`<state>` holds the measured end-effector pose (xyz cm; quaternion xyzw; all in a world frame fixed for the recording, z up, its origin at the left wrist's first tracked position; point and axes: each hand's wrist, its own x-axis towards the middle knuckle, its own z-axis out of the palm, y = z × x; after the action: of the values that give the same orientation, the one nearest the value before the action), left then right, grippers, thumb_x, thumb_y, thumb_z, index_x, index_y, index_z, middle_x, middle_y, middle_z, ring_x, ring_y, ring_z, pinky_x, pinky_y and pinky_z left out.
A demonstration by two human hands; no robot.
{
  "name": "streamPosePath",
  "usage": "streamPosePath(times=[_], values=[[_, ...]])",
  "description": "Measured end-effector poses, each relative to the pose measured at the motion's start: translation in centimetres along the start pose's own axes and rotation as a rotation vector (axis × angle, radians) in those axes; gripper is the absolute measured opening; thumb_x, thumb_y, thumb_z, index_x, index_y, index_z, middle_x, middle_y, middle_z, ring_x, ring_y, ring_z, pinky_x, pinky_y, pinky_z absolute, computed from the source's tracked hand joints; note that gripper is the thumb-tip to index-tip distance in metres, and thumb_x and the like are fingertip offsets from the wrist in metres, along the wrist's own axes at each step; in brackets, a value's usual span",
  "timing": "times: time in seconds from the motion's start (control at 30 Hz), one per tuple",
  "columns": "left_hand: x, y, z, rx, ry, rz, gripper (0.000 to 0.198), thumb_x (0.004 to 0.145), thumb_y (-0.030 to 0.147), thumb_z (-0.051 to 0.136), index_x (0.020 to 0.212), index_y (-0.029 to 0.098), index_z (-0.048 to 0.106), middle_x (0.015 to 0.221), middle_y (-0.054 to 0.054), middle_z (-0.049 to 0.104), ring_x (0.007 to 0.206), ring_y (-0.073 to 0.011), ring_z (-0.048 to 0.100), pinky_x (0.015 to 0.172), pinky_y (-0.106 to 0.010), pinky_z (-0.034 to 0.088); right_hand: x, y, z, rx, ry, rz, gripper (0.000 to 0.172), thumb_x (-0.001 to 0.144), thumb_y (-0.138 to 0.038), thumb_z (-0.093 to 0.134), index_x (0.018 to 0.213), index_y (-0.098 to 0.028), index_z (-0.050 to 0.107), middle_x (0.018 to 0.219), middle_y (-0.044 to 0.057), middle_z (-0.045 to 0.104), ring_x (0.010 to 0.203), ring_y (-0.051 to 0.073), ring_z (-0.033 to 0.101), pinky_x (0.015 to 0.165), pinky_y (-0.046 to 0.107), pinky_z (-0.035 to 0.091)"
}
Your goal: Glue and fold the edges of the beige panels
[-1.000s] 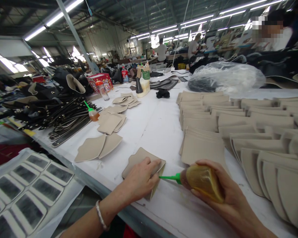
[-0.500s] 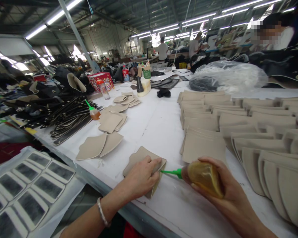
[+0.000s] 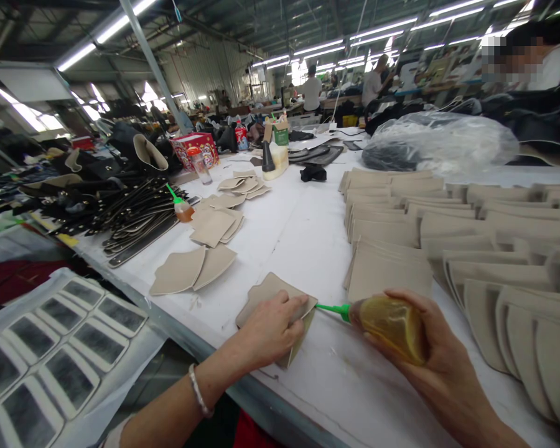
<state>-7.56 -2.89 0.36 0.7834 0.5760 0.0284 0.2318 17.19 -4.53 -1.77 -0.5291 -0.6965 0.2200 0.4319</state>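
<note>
My left hand (image 3: 273,326) grips a beige leather piece (image 3: 266,287) with curled fingers near the table's front edge. The piece's right edge is lifted or folded, and a yellowish underside shows below my fingers. Part of it is hidden under the hand. In my right hand (image 3: 432,342) lies a squeeze bottle (image 3: 389,326) of amber liquid, tipped on its side. Its thin green nozzle (image 3: 333,309) points left, with the tip at the piece's right corner.
Rows of stacked beige pieces (image 3: 387,267) fill the table's right side. Loose beige pieces (image 3: 180,270) and a second green-tipped bottle (image 3: 183,210) lie to the left. Black strips (image 3: 140,218) are piled beyond. A plastic bag (image 3: 443,143) sits at the back; people stand farther off.
The nozzle tip has slid along the piece's right edge to its far corner. My left hand keeps its hold. The whole view has shifted slightly.
</note>
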Motion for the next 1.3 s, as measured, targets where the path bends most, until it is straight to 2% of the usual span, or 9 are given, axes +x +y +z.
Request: streamPosePath(times=[0.2, 0.4, 0.57, 0.83, 0.97, 1.03, 1.13, 1.23, 1.3], values=[[-0.1, -0.2, 0.2, -0.006, 0.037, 0.020, 0.048, 0.087, 0.025, 0.040, 0.135, 0.029, 0.044, 0.099, -0.004, 0.055, 0.088, -0.0211, 0.059, 0.081, -0.031, 0.044, -1.8, -1.8, 0.8, 0.167, -0.155, 0.183, 0.047, 0.078, -0.045, 0.065, 0.118, -0.029, 0.046, 0.111, 0.001, 0.057, 0.094, 0.023, 0.059, 0.081, 0.030, 0.046], [-0.2, 0.0, 0.1, -0.017, 0.041, 0.006, 0.048, 0.087, 0.025, 0.039, 0.134, 0.028, 0.044, 0.099, -0.004, 0.055, 0.087, -0.0205, 0.058, 0.082, -0.030, 0.044, -2.0, -2.8, 1.0, 0.174, -0.092, 0.248, 0.045, 0.077, -0.046, 0.065, 0.115, -0.027, 0.049, 0.107, 0.001, 0.059, 0.090, 0.023, 0.060, 0.078, 0.030, 0.047], [-0.2, 0.1, 0.1, -0.030, 0.036, -0.012, 0.048, 0.087, 0.025, 0.041, 0.135, 0.029, 0.043, 0.104, -0.004, 0.055, 0.091, -0.0204, 0.057, 0.084, -0.029, 0.043, -2.6, -2.7, 1.3, 0.212, -0.150, 0.206, 0.047, 0.077, -0.045, 0.065, 0.117, -0.027, 0.047, 0.110, 0.002, 0.059, 0.094, 0.023, 0.060, 0.079, 0.027, 0.048], [-0.1, 0.2, 0.1, -0.030, 0.029, -0.008, 0.047, 0.087, 0.023, 0.038, 0.134, 0.030, 0.045, 0.098, -0.004, 0.055, 0.088, -0.0197, 0.058, 0.081, -0.028, 0.043, -0.2, -0.2, 0.5, -0.042, 0.040, -0.070, 0.043, 0.082, -0.042, 0.065, 0.118, -0.029, 0.047, 0.108, 0.004, 0.058, 0.088, 0.022, 0.060, 0.076, 0.030, 0.049], [0.0, 0.2, 0.2, -0.030, 0.029, -0.016, 0.046, 0.088, 0.024, 0.038, 0.133, 0.029, 0.046, 0.098, -0.004, 0.055, 0.088, -0.0197, 0.058, 0.081, -0.028, 0.043, -0.5, -0.2, 0.7, -0.054, 0.039, -0.094, 0.043, 0.082, -0.043, 0.065, 0.118, -0.029, 0.046, 0.111, 0.004, 0.058, 0.093, 0.023, 0.060, 0.079, 0.031, 0.049], [0.0, 0.1, 0.2, -0.047, 0.037, -0.016, 0.047, 0.088, 0.025, 0.039, 0.134, 0.029, 0.046, 0.098, -0.004, 0.055, 0.087, -0.0197, 0.058, 0.079, -0.028, 0.043, -0.9, -0.8, 0.6, 0.002, 0.006, -0.020, 0.043, 0.080, -0.045, 0.066, 0.117, -0.030, 0.047, 0.110, 0.002, 0.059, 0.092, 0.022, 0.060, 0.078, 0.030, 0.050], [0.0, 0.0, 0.2, -0.104, 0.061, -0.008, 0.047, 0.086, 0.027, 0.044, 0.132, 0.027, 0.049, 0.096, -0.004, 0.056, 0.085, -0.0193, 0.057, 0.077, -0.027, 0.043, -1.3, -1.0, -0.1, 0.158, -0.046, 0.213, 0.048, 0.078, -0.050, 0.066, 0.117, -0.029, 0.048, 0.103, 0.001, 0.063, 0.086, 0.023, 0.064, 0.075, 0.031, 0.052], [-0.2, -0.6, 0.0, -0.204, 0.103, -0.020, 0.042, 0.084, 0.028, 0.047, 0.125, 0.023, 0.056, 0.090, -0.002, 0.058, 0.080, -0.0174, 0.057, 0.075, -0.026, 0.044, -1.7, 0.6, -1.3, 0.464, -0.029, 0.385, 0.057, 0.075, -0.050, 0.069, 0.122, -0.027, 0.047, 0.102, 0.006, 0.067, 0.090, 0.031, 0.066, 0.078, 0.040, 0.056], [-0.5, -1.4, -0.1, -0.217, 0.206, -0.087, 0.038, 0.086, 0.029, 0.044, 0.121, 0.022, 0.057, 0.097, -0.004, 0.058, 0.085, -0.0172, 0.057, 0.079, -0.026, 0.043, -2.0, 2.6, -2.1, 0.715, 0.018, 0.446, 0.058, 0.074, -0.046, 0.071, 0.124, -0.028, 0.048, 0.106, 0.008, 0.068, 0.097, 0.035, 0.064, 0.080, 0.043, 0.057]])
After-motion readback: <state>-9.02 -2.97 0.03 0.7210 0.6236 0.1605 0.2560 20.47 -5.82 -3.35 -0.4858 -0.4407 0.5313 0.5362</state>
